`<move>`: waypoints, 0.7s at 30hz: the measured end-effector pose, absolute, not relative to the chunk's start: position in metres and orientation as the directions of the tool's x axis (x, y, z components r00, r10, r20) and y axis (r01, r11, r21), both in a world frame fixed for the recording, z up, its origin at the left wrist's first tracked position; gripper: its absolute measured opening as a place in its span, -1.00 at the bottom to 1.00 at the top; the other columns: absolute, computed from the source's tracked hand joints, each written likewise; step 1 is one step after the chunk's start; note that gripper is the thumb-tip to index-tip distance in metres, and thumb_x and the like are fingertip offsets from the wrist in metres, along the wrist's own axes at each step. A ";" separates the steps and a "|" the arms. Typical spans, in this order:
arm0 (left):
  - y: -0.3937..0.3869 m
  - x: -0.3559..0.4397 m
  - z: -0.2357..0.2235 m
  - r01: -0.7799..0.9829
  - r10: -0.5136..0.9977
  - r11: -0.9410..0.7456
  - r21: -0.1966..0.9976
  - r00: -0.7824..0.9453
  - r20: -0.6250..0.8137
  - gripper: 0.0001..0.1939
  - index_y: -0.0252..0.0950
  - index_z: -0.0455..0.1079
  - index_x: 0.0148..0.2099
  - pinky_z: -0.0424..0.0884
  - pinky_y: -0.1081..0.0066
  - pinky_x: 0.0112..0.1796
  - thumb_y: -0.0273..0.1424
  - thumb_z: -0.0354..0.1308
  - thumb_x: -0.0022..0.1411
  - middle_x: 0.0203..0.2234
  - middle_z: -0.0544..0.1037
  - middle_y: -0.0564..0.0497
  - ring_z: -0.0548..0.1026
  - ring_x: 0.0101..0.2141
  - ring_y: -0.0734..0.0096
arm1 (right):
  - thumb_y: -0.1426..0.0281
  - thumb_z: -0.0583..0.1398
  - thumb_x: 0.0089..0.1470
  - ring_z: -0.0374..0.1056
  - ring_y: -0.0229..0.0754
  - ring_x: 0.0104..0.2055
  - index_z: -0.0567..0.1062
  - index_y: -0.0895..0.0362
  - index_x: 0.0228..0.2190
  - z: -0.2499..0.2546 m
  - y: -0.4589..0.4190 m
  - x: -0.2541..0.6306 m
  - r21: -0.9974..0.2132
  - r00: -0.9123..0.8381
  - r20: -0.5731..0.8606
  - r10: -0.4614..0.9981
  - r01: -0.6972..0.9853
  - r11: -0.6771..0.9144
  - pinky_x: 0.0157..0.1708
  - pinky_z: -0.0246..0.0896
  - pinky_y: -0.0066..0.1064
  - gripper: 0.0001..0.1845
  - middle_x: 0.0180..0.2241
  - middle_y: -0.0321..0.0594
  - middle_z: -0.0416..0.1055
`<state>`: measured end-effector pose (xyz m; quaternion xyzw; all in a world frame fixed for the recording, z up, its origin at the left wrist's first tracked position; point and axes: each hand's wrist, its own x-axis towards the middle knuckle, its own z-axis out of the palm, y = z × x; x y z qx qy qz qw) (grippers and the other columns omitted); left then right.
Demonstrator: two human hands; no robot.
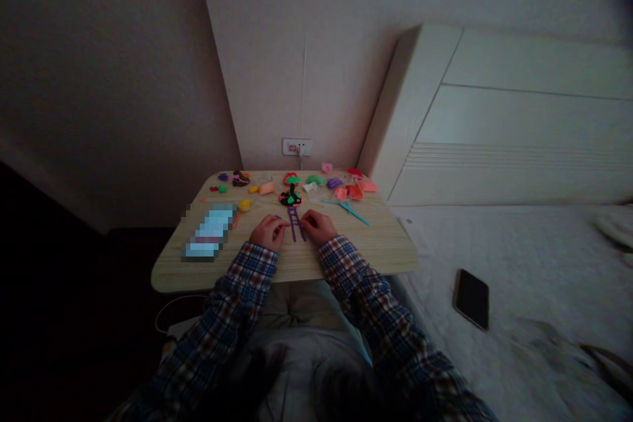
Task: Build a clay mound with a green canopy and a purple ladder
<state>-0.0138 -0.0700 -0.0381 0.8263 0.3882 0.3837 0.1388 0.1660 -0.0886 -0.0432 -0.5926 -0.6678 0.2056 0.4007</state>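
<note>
A small ladder of purple modelling clay [295,227] lies flat on the wooden-topped table [198,277], its rails running toward me and a few rungs across its far part. My left hand [268,232] is just left of the ladder, thumb and fingertips pinched together; what they hold is too small to make out. On the other side, my right hand [319,227] has its closed fingertips on the ladder's right rail. Beyond the ladder's far end sits a dark clay piece with green leaves and pink edging [291,196].
Colourful clay lumps and packets [353,191] line the table's far side. A turquoise tool [353,212] lies to the right, a yellow lump [245,206] and a blurred lit screen [210,232] to the left. A phone [471,299] rests on the bed. Behind is a wall socket [297,147].
</note>
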 end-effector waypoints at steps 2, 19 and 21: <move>-0.068 -0.014 -0.039 0.533 0.745 -0.665 0.523 0.418 0.520 -0.78 -0.31 0.49 -0.28 0.39 0.53 -0.48 -0.46 0.00 0.16 -0.38 0.44 -0.03 0.39 -0.53 0.52 | 0.42 0.10 0.00 0.16 -0.34 -0.53 0.37 0.15 -0.49 -0.044 -0.088 0.166 -0.752 0.021 0.291 0.957 0.623 0.215 -0.50 0.02 -0.52 -0.91 -0.61 -0.39 0.25; -0.055 -0.021 -0.053 0.535 0.771 -0.637 0.555 0.419 0.481 -0.77 -0.31 0.47 -0.26 0.41 0.55 -0.48 -0.43 -0.02 0.19 -0.38 0.44 -0.04 0.42 -0.48 0.51 | 0.45 0.18 -0.08 0.20 -0.33 -0.51 0.37 0.15 -0.49 -0.057 -0.078 0.167 -0.848 0.129 0.237 0.963 0.512 0.140 -0.46 0.11 -0.52 -0.96 -0.57 -0.37 0.30; -0.053 -0.021 -0.054 0.541 0.781 -0.623 0.565 0.398 0.481 -0.77 -0.31 0.47 -0.25 0.42 0.55 -0.48 -0.44 -0.02 0.18 -0.37 0.44 -0.04 0.42 -0.48 0.51 | 0.45 0.17 -0.08 0.21 -0.33 -0.51 0.37 0.15 -0.49 -0.058 -0.077 0.167 -0.853 0.139 0.228 0.964 0.506 0.128 -0.47 0.10 -0.51 -0.97 -0.57 -0.37 0.31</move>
